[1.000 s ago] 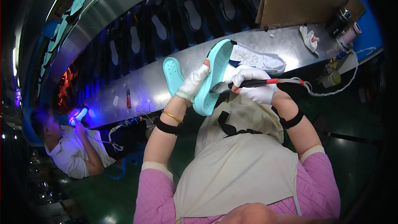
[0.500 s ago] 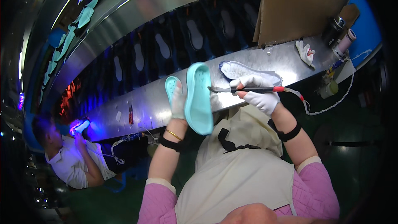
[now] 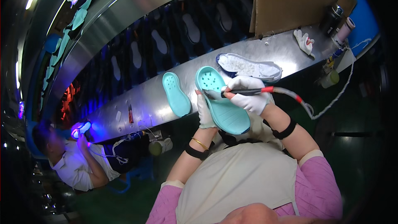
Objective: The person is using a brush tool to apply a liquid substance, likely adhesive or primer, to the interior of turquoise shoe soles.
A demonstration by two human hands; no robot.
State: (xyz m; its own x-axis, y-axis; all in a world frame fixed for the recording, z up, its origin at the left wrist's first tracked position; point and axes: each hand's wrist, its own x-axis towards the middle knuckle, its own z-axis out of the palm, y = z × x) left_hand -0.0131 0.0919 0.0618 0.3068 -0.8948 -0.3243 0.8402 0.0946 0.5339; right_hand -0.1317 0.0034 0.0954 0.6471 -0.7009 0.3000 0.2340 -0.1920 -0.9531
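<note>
My left hand, in a white fingerless glove, grips the near side of a turquoise shoe sole, tilted and raised at the front of the bench. Small holes dot its toe end. My right hand, gloved the same way, pinches a black pen-like corded tool with a red band. The tool's flat metal tip reaches over the sole near its toe end; I cannot tell whether it touches. To the left, a second turquoise sole lies on the bench. Beyond my right hand rests a blue-edged, shoe-shaped tray with white bits.
The metal bench runs past dark slots holding grey foot-shaped pieces. At right are a cardboard sheet, a white glove and a black flask. A co-worker sits left, in blue light. The tool's cord loops right.
The held sole has moved right and turned, its heel end now toward the lower right. My left hand has come away from the second sole, which stays on the bench. The tool tip has shifted slightly.
</note>
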